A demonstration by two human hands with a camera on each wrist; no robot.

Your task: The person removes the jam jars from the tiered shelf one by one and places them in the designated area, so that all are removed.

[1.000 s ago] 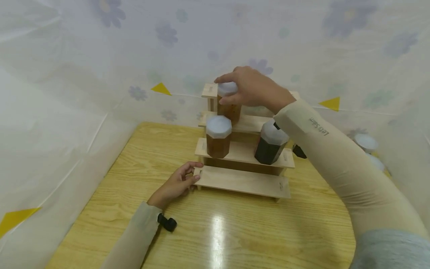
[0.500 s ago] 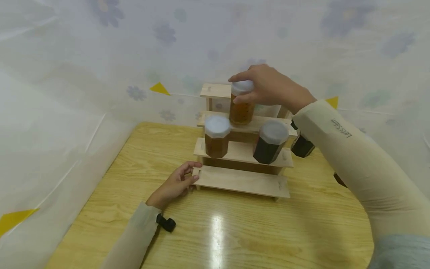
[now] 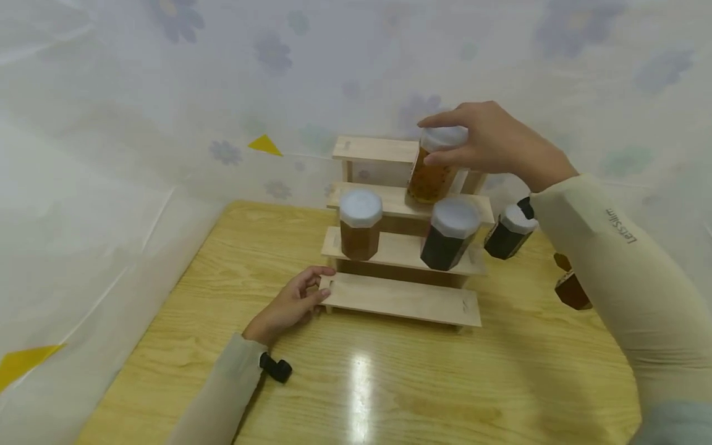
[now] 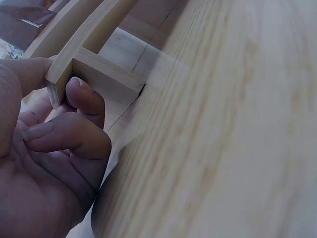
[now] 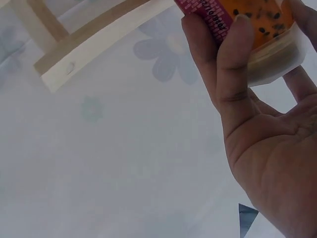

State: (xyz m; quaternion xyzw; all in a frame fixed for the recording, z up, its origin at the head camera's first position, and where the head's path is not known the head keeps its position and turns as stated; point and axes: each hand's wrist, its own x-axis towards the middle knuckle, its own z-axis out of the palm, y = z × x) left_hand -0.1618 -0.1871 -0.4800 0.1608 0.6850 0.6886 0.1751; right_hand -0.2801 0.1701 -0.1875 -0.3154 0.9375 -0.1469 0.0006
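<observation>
My right hand (image 3: 495,139) grips an octagonal jar (image 3: 431,179) by its white lid, thumb and fingers on opposite sides. Orange contents with dark seeds and a pink label show on this jar in the right wrist view. It stands upright at the right part of the second-highest tier of a stepped wooden rack (image 3: 400,300); whether its base touches the board is unclear. With thumb and fingers my left hand (image 3: 289,306) pinches the left end of the rack's lowest board (image 4: 64,74). On the tier above that board sit a brown jar (image 3: 360,238) and a dark jar (image 3: 447,247), both white-lidded.
Right of the rack, another dark jar (image 3: 507,235) stands on the wooden table (image 3: 233,259). A brown jar (image 3: 573,293) is partly covered by my right sleeve. A flowered sheet (image 3: 311,74) hangs behind the table, with yellow pennants strung along it.
My right hand has carried the orange jar rightward along the second-highest tier, from its left end. More jars at the right have come into sight. The left hand stays on the lowest board.
</observation>
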